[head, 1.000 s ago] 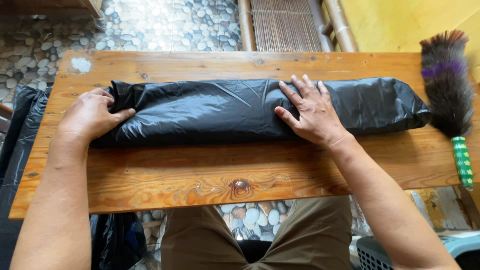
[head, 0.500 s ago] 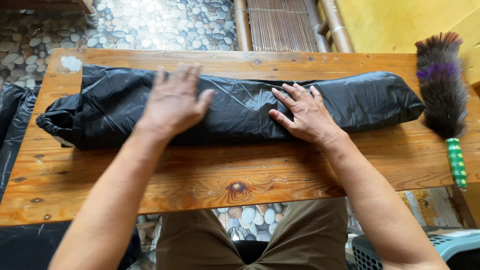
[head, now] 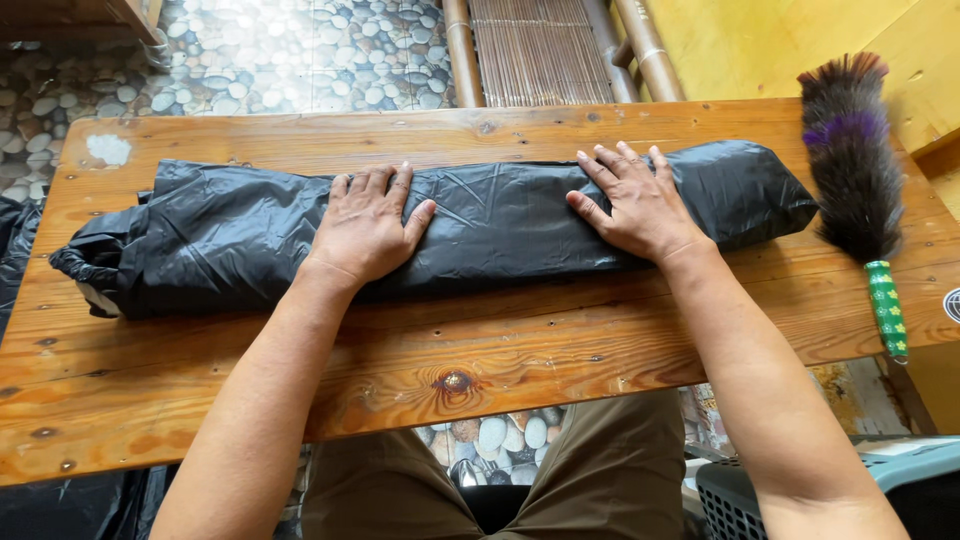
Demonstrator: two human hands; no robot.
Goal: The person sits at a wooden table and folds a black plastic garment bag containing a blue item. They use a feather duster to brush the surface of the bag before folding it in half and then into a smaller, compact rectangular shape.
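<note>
A long roll of black plastic sheet (head: 500, 215) lies across a wooden table (head: 400, 360). My left hand (head: 367, 225) rests flat on the roll a little left of its middle, fingers spread. On the right part of the roll my right hand (head: 638, 205) presses down, palm flat, fingers apart. Neither hand grips anything. The roll's left end (head: 95, 265) is bunched and loose.
A feather duster (head: 855, 170) with dark and purple feathers and a green handle lies at the table's right end. More black plastic (head: 15, 240) hangs off the left side. A grey basket (head: 740, 495) stands lower right. Pebble floor and bamboo poles lie beyond.
My left hand has moved from the roll's left end toward its middle. The right hand has shifted to the right along the roll. The view has swung left.
</note>
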